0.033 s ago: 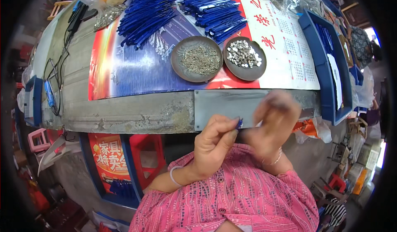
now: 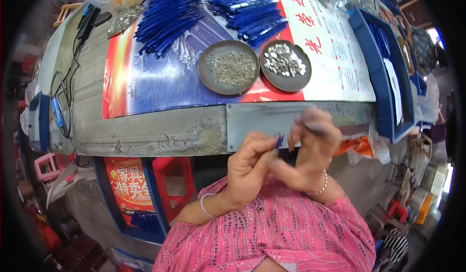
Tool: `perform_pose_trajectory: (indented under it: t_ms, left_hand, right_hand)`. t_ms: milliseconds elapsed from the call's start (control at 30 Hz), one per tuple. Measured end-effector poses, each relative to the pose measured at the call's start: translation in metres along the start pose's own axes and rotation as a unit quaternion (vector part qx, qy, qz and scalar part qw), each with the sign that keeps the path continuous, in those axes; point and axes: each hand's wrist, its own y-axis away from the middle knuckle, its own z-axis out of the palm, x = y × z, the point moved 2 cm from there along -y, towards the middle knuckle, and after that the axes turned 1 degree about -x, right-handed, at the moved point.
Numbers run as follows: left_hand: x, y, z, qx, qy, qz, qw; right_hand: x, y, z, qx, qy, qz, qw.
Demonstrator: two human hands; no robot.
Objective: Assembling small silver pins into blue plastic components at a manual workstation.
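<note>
Right hand (image 2: 313, 148) motion-blurred; small blue piece (image 2: 279, 141) mostly hidden, perhaps pinched by left hand (image 2: 252, 167).

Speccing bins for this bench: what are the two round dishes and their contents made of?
Both dishes, left and right, look like dull grey-brown metal, matte and worn. Left holds thin wire-like pieces, right small flat bits; both glint silvery, so probably metal.

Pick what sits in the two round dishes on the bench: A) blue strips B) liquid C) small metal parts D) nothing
C: the left dish holds a heap of thin metal bits and the right dish holds small shiny metal pieces; the blue strips lie in piles behind them.
</note>
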Motion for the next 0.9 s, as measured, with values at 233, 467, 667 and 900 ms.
perform_pose_trajectory:
  t_ms: [233, 467, 667, 900]
  left_hand:
    - [-0.001, 0.012, 0.0, 0.041, 0.004, -0.007, 0.999]
    - [0.004, -0.005, 0.002, 0.03, 0.015, 0.032, 0.999]
    - [0.006, -0.002, 0.004, 0.06, 0.018, 0.029, 0.998]
    - [0.003, 0.0, 0.002, 0.019, 0.025, 0.011, 0.999]
  right_hand:
    - [-0.006, 0.0, 0.004, -0.014, 0.009, 0.023, 1.0]
    - [0.023, 0.008, 0.003, 0.046, -0.088, 0.158, 0.983]
    - [0.018, 0.016, 0.006, -0.055, -0.131, 0.077, 0.987]
    - [0.03, 0.011, -0.001, -0.109, -0.164, 0.206, 0.959]
